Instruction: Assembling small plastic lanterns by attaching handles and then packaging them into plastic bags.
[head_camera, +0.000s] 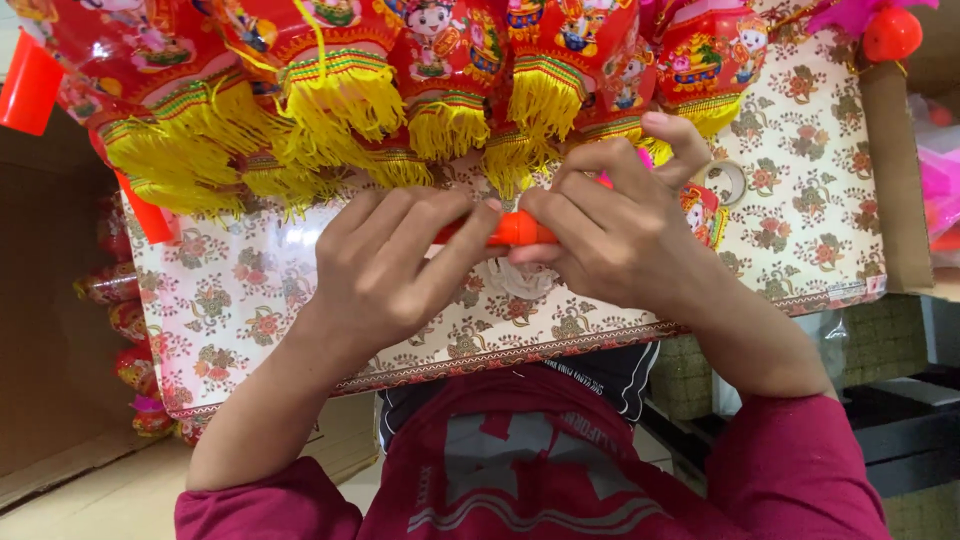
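Both my hands meet over a board covered in floral paper (800, 180) that lies across my lap. My left hand (385, 265) and my right hand (620, 230) grip the two ends of a thin orange plastic stick (515, 230), held level between them. A bit of pink shows behind my right fingers. A row of red paper lanterns with yellow tassels (340, 100) lies along the far side of the board, just above my hands.
A roll of clear tape (728, 180) sits on the board right of my right hand. More red lanterns (125, 330) are piled in a cardboard box at the left. Pink items (940, 180) lie at the right edge.
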